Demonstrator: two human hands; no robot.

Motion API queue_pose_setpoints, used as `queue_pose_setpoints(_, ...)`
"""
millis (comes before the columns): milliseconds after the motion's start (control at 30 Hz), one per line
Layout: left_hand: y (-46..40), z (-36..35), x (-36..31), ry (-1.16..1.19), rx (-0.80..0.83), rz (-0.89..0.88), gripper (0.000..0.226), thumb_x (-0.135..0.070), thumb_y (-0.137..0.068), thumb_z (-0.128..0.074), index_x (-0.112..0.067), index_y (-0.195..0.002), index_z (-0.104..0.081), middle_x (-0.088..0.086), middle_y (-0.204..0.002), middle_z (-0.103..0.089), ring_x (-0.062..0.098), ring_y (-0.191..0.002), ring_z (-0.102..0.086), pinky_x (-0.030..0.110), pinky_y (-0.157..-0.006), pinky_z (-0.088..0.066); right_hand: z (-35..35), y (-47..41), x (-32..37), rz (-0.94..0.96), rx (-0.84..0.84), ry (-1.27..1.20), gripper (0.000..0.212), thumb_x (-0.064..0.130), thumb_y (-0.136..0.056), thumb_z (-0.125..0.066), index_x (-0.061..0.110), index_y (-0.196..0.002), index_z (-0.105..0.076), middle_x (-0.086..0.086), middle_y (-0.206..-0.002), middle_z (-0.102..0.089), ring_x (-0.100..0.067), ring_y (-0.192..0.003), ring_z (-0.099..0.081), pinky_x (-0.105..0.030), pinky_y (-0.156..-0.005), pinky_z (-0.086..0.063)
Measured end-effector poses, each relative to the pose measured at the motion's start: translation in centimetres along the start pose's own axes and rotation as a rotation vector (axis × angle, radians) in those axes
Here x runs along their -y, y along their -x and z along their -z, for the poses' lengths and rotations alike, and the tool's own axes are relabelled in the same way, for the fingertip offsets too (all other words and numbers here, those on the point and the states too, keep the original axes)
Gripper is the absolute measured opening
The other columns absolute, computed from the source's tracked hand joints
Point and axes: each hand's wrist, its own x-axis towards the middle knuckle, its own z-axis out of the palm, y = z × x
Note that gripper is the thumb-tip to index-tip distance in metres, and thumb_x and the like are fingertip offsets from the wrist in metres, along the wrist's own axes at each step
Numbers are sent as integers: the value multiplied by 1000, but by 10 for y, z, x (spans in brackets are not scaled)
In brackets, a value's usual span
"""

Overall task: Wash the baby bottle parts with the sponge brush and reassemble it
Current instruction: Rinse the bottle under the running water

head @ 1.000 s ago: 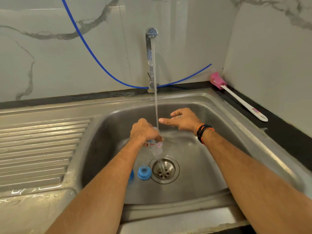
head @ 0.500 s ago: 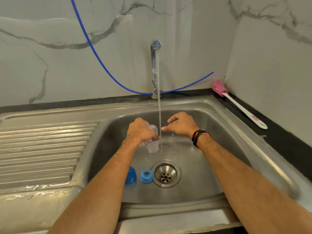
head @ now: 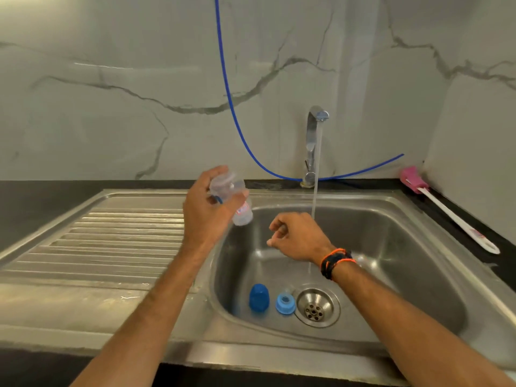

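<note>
My left hand (head: 205,212) grips the clear baby bottle (head: 237,201), tilted, above the left rim of the sink basin (head: 391,247). My right hand (head: 297,237) hangs over the basin with loosely curled fingers and holds nothing, just left of the water stream. A blue cap (head: 259,298) and a blue collar ring (head: 285,303) lie on the basin floor beside the drain (head: 317,307). The sponge brush (head: 446,210), with a pink head and a white handle, lies on the black counter at the far right.
The tap (head: 314,141) runs a thin stream into the basin. A ribbed steel drainboard (head: 111,238) spreads to the left. A blue hose (head: 231,107) hangs along the marble wall behind the tap. Black counter (head: 42,202) borders the sink.
My left hand has lifted the bottle out of the stream and carried it up and left over the basin's rim. My right hand has drawn back and its fingers have curled.
</note>
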Motion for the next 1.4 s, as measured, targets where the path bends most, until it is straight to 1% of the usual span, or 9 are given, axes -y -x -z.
queue_pose_setpoints(133,26,-11,25,-319,285,72,65,-29,-61,-92,-25,-121,-66,-4,-115,-69,9,-99,-65,10,-71,-48,-11,5,-2,-19,146,207,38,32,-81,-77,21,-115,-65,1,-105,-70,-17,-97,-66,-38,-90,-55)
queue_pose_setpoints(300,8,-5,-19,37,-99,-97,55,-28,-68,-87,-25,-118,-63,-12,-112,-66,4,-96,-64,15,-73,-54,-9,3,-11,-24,168,202,40,32,-81,-77,17,-116,-65,4,-98,-72,-14,-92,-67,-35,-89,-55)
queue_pose_setpoints(467,28,-3,14,-456,331,95,70,-30,-59,-93,-27,-122,-64,-6,-117,-67,7,-98,-62,21,-81,-54,-14,3,-8,-19,180,234,40,36,-79,-78,21,-114,-65,3,-103,-69,-16,-96,-65,-37,-88,-55)
queue_pose_setpoints(533,24,-1,6,-399,207,25,70,-30,-61,-92,-27,-124,-63,-6,-119,-66,8,-100,-61,24,-84,-56,-13,3,-9,-12,183,234,40,36,-80,-78,21,-115,-65,4,-102,-70,-15,-95,-65,-36,-88,-55)
queue_pose_setpoints(667,13,4,-13,-119,-99,-61,59,-29,-65,-89,-24,-117,-62,-9,-112,-65,5,-94,-62,8,-66,-48,-12,2,-11,-8,178,222,42,35,-80,-78,19,-117,-64,2,-102,-70,-15,-94,-65,-36,-89,-55)
queue_pose_setpoints(800,30,-1,14,-433,328,91,69,-32,-56,-94,-26,-118,-64,-6,-113,-66,9,-97,-63,14,-72,-47,-14,3,-9,-12,200,251,43,38,-80,-79,21,-116,-64,3,-104,-68,-15,-96,-64,-36,-89,-55)
queue_pose_setpoints(1033,-2,21,9,-243,-43,100,77,-31,-62,-91,-20,-127,-52,-8,-110,-59,12,-93,-60,9,-69,-45,-16,2,-2,24,140,73,41,31,-82,-77,19,-119,-63,6,-98,-71,-9,-91,-66,-34,-91,-55)
queue_pose_setpoints(1200,-15,47,27,-336,-107,127,70,-31,-67,-88,-13,-126,-55,6,-123,-63,13,-97,-55,21,-81,-46,-31,-2,20,100,72,-92,46,32,-82,-78,21,-123,-59,7,-107,-66,-5,-89,-64,-31,-88,-57)
queue_pose_setpoints(1400,-21,65,43,-307,-176,188,78,-26,-62,-92,-13,-128,-52,6,-124,-62,17,-100,-58,24,-84,-48,-43,-2,25,162,112,-6,51,34,-82,-78,21,-127,-58,6,-112,-67,-5,-89,-66,-30,-87,-57)
